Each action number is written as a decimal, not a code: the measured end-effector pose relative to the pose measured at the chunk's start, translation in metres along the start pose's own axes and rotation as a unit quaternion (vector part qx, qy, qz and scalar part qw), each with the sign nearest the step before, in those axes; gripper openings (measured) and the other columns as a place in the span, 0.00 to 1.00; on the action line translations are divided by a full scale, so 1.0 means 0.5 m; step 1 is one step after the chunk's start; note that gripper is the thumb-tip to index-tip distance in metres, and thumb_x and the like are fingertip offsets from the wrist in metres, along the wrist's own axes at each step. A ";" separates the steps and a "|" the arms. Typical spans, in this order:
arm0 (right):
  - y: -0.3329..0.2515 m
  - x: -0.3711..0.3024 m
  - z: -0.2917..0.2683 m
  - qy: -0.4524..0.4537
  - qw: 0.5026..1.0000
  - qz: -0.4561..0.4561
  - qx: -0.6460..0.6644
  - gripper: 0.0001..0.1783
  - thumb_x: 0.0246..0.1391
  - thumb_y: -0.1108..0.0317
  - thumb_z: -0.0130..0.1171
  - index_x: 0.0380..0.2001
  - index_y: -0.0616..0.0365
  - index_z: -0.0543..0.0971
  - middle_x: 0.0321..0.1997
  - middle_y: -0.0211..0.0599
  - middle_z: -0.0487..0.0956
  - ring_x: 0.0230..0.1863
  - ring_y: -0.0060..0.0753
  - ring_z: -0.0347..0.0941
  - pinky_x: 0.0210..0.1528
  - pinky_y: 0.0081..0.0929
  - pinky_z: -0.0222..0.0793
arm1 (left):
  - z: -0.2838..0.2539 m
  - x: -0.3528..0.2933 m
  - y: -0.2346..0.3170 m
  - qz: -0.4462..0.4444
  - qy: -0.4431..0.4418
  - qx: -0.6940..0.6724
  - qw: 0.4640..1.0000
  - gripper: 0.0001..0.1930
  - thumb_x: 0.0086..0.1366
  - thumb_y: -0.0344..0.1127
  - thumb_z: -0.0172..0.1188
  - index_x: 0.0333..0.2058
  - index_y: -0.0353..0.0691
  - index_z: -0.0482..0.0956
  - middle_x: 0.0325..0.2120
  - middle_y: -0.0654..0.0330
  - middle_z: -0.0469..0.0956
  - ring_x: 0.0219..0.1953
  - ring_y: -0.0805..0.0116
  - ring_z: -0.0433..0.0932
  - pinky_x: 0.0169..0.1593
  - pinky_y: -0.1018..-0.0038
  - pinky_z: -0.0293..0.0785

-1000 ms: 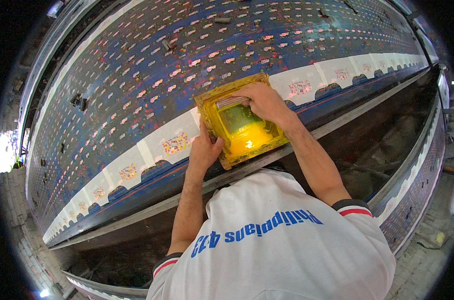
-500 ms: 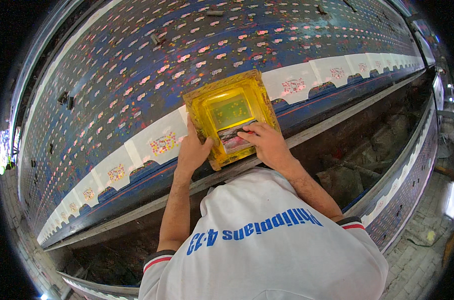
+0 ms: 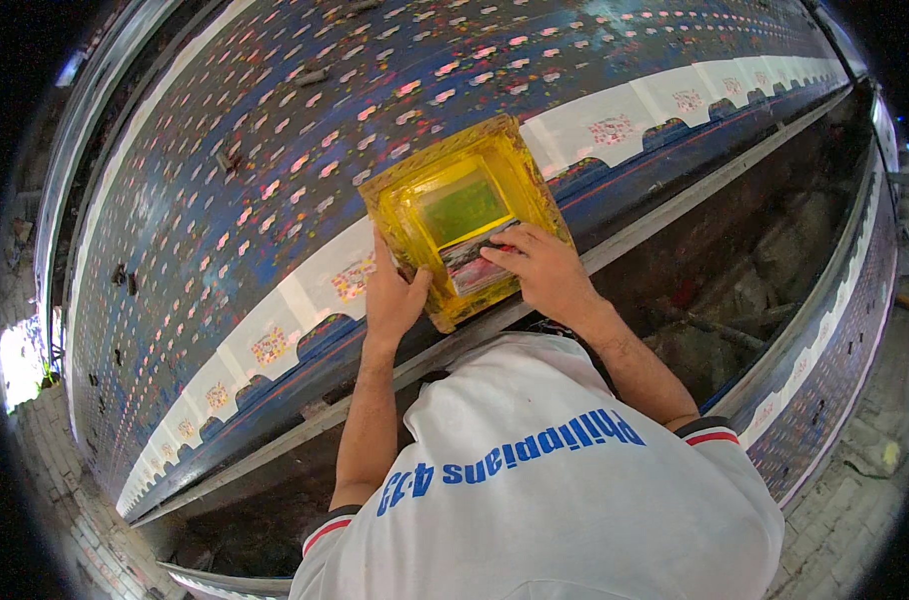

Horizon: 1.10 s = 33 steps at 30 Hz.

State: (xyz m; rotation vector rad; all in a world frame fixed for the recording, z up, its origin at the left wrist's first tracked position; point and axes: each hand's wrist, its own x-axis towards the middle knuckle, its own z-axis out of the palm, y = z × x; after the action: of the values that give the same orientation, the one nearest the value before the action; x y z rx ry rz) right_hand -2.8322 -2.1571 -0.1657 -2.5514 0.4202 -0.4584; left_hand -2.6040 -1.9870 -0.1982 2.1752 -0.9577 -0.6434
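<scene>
A yellow screen-printing frame (image 3: pixel 547 190), stained and tilted, lies over the near edge of a long printing table. Its mesh window (image 3: pixel 463 208) looks green and yellow. My left hand (image 3: pixel 395 300) grips the left side of the frame, thumb on top and fingers along the outer edge. My right hand (image 3: pixel 553 275) is closed on a squeegee (image 3: pixel 465 268) at the near end of the window; its blade is partly hidden by my fingers. A row of white fabric pieces (image 3: pixel 565 138) with small coloured prints runs along the table on both sides of the frame.
The table top (image 3: pixel 305 150) is dark blue and covered with pale marks and paint specks. Several small dark blocks (image 3: pixel 313 77) lie on it. A dark trough (image 3: pixel 715 300) with debris runs between me and the table. A second table (image 3: pixel 825 400) stands at the right, beside a paved floor (image 3: pixel 835 500).
The frame has tilted slightly and shifted up a little in view, both hands staying on it. The table and fabric row have shifted in view as my head turned.
</scene>
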 end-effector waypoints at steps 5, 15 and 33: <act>0.090 -0.031 -0.045 -0.015 1.000 0.010 0.021 0.25 0.56 0.78 0.62 0.57 0.54 0.88 0.60 0.40 0.83 0.64 0.49 0.77 0.68 0.44 0.76 | 0.085 0.035 0.062 -0.038 -0.017 -0.033 0.999 0.55 0.65 0.33 0.70 0.83 0.34 0.44 0.39 0.43 0.90 0.36 0.50 0.92 0.40 0.59 0.87; 0.128 -0.019 -0.052 -0.011 0.999 -0.025 0.020 0.24 0.55 0.75 0.63 0.56 0.54 0.87 0.57 0.38 0.82 0.61 0.49 0.78 0.66 0.45 0.76 | 0.106 0.046 0.051 -0.040 -0.001 -0.047 0.998 0.51 0.66 0.31 0.69 0.83 0.37 0.50 0.48 0.44 0.91 0.42 0.56 0.93 0.46 0.62 0.88; 0.159 0.101 -0.020 -0.003 0.998 -0.012 0.055 0.26 0.57 0.80 0.60 0.58 0.51 0.87 0.58 0.41 0.84 0.60 0.52 0.80 0.64 0.45 0.78 | 0.109 0.048 0.039 -0.031 -0.004 0.017 0.999 0.58 0.64 0.44 0.71 0.84 0.38 0.44 0.33 0.46 0.90 0.32 0.45 0.90 0.38 0.55 0.85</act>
State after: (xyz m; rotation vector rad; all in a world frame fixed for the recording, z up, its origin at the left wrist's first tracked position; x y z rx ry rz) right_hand -2.8072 -2.2459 -0.1878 -2.4539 0.3532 -0.4683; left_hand -2.6340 -2.0360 -0.2236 2.2412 -0.9140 -0.6693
